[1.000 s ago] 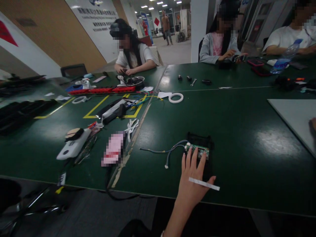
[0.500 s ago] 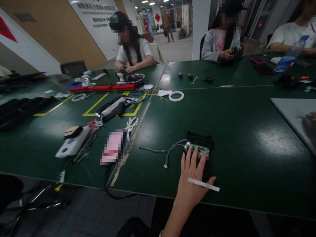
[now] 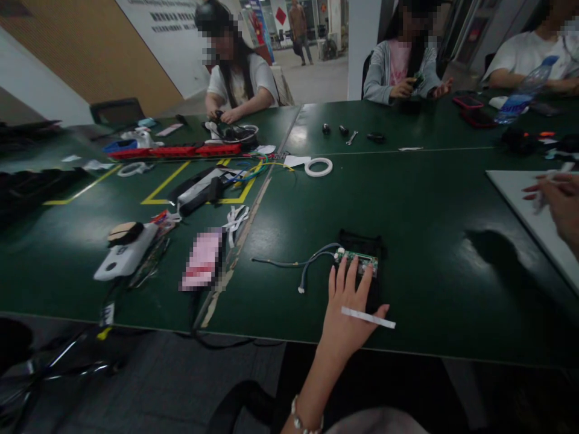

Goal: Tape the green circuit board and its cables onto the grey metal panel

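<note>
My left hand (image 3: 350,301) lies flat with its fingers spread over a green circuit board (image 3: 368,261) in a black plastic case (image 3: 360,241). The fingertips touch the board, and the hand hides the lower case. Across its back, near the thumb, is a narrow white strip (image 3: 368,317). Grey cables (image 3: 312,254) with white connectors run left from the board. At the right edge, my right hand (image 3: 564,202) is partly cut off, raised over a pale board (image 3: 511,184). Its fingers are closed around a slim whitish object (image 3: 539,204) too blurred to name.
A pink-screened phone (image 3: 202,260), a white power bank (image 3: 124,256) and a white tape roll (image 3: 318,167) lie on the green table (image 3: 407,199). A small wrench (image 3: 351,138) is farther back. Co-workers sit across the table, near a water bottle (image 3: 527,93).
My right hand has come further into view at the right edge with the whitish object, its shadow falling on the table. The left hand stays on the board; the view has tilted down slightly.
</note>
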Tool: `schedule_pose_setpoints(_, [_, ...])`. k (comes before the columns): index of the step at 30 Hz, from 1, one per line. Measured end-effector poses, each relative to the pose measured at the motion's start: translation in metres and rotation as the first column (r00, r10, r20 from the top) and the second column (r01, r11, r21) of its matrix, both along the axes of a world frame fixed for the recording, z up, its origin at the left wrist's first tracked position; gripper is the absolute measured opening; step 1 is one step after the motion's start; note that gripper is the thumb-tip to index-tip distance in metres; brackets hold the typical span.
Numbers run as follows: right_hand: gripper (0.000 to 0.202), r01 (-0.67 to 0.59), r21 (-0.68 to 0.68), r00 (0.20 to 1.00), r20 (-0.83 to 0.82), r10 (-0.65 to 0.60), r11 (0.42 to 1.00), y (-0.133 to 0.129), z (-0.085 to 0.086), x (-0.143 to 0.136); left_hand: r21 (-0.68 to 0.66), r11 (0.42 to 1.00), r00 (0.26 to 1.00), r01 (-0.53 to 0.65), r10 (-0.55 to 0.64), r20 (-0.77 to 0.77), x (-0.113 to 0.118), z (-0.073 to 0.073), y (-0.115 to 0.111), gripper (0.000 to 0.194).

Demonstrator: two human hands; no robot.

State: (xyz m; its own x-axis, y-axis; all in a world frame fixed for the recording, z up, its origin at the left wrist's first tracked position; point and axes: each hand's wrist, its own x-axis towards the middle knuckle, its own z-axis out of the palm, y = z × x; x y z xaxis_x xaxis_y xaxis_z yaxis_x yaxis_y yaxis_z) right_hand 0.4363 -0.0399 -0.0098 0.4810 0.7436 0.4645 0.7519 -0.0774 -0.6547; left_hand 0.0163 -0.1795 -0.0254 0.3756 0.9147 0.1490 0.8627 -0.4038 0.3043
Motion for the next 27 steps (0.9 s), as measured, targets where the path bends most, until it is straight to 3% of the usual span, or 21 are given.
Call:
schedule_pose_setpoints(1, [0.046,-0.17,-0.001,0.98,-0.107,0.169,0.985,-0.009,0.008,-0.025,0.004,1.0,1.0,0.002,-0.002,0.001,0.001,0.0,0.0,0.073])
schedule_pose_setpoints(3, [0.043,-0.414,-0.078,0.881,-0.284,0.378,0.907,-0.029,0.02,-0.077,0.012,1.0,1.0,0.005,-0.005,0.005,0.001,-0.001,-0.001,0.072])
schedule_pose_setpoints(5, [0.045,-0.647,-0.167,0.712,-0.483,0.511,0.744,-0.05,0.027,-0.126,0.019,1.0,1.0,0.006,-0.006,0.011,0.002,-0.001,-0.001,0.071])
schedule_pose_setpoints(8, [0.065,-0.854,-0.169,0.463,-0.677,0.573,0.491,-0.073,0.031,-0.187,0.028,1.0,1.0,0.002,-0.003,0.018,0.002,-0.001,-0.002,0.072])
schedule_pose_setpoints(10, [0.076,-0.914,-0.108,0.332,-0.753,0.569,0.39,-0.081,0.033,-0.216,0.032,0.999,1.0,0.001,-0.001,0.022,0.002,-0.001,-0.003,0.074])
schedule_pose_setpoints(12, [0.081,-0.943,-0.056,0.242,-0.793,0.56,0.329,-0.085,0.036,-0.236,0.036,0.999,1.0,0.0,-0.002,0.029,0.003,-0.002,-0.004,0.076])
schedule_pose_setpoints(15, [0.085,-0.957,-0.049,0.207,-0.804,0.557,0.284,-0.088,0.034,-0.254,0.049,0.999,0.999,0.005,-0.007,0.044,0.002,-0.003,-0.004,0.076])
schedule_pose_setpoints(19, [0.088,-0.963,-0.112,0.235,-0.791,0.564,0.243,-0.095,0.019,-0.265,0.064,0.998,0.998,0.013,-0.017,0.059,0.002,-0.005,-0.004,0.073])
schedule_pose_setpoints(24, [0.089,-0.913,-0.234,0.394,-0.721,0.57,0.335,-0.104,0.007,-0.265,0.05,0.998,0.997,0.024,-0.027,0.068,0.001,-0.006,-0.003,0.076])
schedule_pose_setpoints(27, [0.089,-0.89,-0.274,0.445,-0.702,0.557,0.365,-0.104,0.007,-0.262,0.046,0.999,0.997,0.025,-0.028,0.076,0.001,-0.006,-0.003,0.076])
